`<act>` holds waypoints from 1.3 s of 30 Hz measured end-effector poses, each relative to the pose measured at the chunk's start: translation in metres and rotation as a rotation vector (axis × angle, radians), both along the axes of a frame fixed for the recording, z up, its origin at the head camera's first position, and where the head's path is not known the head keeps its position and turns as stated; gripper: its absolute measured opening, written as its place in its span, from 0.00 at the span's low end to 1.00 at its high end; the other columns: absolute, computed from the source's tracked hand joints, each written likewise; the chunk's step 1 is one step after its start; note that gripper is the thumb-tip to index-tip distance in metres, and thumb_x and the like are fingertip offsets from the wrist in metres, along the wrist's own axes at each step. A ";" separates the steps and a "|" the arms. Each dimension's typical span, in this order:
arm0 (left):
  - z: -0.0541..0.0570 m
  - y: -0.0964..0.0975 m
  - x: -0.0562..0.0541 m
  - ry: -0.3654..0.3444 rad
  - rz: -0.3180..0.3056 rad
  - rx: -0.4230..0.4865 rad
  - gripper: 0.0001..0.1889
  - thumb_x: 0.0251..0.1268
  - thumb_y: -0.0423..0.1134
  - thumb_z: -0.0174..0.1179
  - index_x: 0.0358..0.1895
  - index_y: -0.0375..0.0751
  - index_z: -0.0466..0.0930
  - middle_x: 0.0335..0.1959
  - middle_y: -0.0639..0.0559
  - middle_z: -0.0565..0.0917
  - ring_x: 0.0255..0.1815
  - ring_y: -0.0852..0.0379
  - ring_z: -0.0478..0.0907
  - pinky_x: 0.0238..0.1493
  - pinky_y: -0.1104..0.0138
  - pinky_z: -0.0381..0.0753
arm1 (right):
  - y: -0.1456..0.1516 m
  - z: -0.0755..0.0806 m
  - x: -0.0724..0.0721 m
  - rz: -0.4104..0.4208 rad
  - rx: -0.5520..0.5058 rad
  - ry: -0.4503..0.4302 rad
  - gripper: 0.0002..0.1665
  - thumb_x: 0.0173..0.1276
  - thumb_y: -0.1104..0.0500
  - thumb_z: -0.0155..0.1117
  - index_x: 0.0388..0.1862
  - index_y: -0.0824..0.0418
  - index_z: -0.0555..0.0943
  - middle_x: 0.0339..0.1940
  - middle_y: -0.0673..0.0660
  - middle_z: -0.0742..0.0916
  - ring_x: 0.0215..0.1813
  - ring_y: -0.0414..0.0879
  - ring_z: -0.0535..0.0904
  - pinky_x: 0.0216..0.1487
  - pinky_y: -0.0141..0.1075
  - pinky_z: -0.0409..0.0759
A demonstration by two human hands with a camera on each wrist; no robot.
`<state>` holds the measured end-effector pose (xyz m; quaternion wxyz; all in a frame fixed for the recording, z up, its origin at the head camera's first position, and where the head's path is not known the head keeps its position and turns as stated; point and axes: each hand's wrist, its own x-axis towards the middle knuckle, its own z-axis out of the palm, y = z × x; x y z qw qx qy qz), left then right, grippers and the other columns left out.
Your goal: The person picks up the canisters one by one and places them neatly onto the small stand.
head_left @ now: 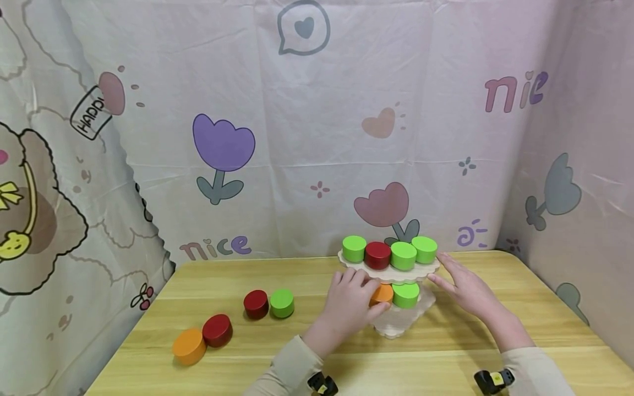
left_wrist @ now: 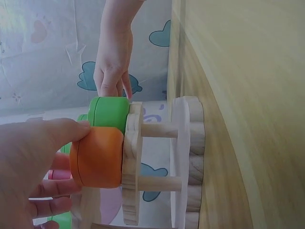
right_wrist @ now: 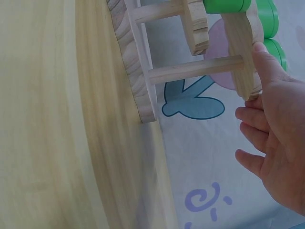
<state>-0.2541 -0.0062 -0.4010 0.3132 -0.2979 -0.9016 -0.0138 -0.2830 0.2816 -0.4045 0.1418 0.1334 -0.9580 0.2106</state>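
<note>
An orange block [head_left: 381,295] sits right of centre in the frame, on the lower shelf [left_wrist: 131,181] of a scalloped wooden stand [head_left: 403,319], pinched between the thumb and fingers of a person's left hand [head_left: 350,300]. A green block [head_left: 405,295] stands just beside it on the same shelf. On the top shelf [head_left: 420,270], a row runs left to right: a green block [head_left: 354,249], a dark red block [head_left: 378,256] and two more green blocks [head_left: 403,256]. At the stand's right, the right hand [head_left: 468,289] is open, fingers extended, thumb and fingertips touching the top shelf's rim.

On the wood-grain bench [head_left: 277,368], left of centre, a red block [head_left: 256,304] and a green block [head_left: 282,303] stand side by side; toward the lower left, an orange disc [head_left: 189,346] touches another red block [head_left: 217,330]. Pale sleeves [head_left: 535,368] and black wrist devices [head_left: 494,380] show at the bottom. Behind, a pale curtain [head_left: 297,110] printed with tulips, hearts and the word "nice" fills the upper frame.
</note>
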 end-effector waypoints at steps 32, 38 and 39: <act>-0.003 0.000 -0.002 0.028 0.009 0.055 0.22 0.61 0.65 0.58 0.48 0.56 0.81 0.38 0.58 0.77 0.43 0.58 0.70 0.41 0.67 0.65 | 0.001 -0.002 -0.002 0.008 -0.009 -0.002 0.43 0.73 0.41 0.53 0.74 0.70 0.59 0.72 0.76 0.63 0.70 0.75 0.60 0.67 0.66 0.59; -0.004 -0.007 0.003 0.087 -0.007 0.050 0.21 0.59 0.64 0.60 0.47 0.56 0.81 0.43 0.59 0.80 0.45 0.58 0.72 0.41 0.67 0.66 | 0.001 -0.003 -0.002 0.005 -0.008 -0.004 0.44 0.73 0.41 0.53 0.74 0.70 0.59 0.72 0.76 0.63 0.70 0.75 0.60 0.67 0.67 0.59; -0.005 -0.009 0.004 0.096 -0.011 0.048 0.20 0.59 0.63 0.61 0.47 0.55 0.81 0.43 0.59 0.80 0.45 0.58 0.72 0.41 0.67 0.66 | 0.001 -0.002 -0.002 0.004 -0.008 -0.005 0.44 0.73 0.41 0.53 0.74 0.70 0.58 0.72 0.76 0.63 0.70 0.75 0.60 0.67 0.66 0.59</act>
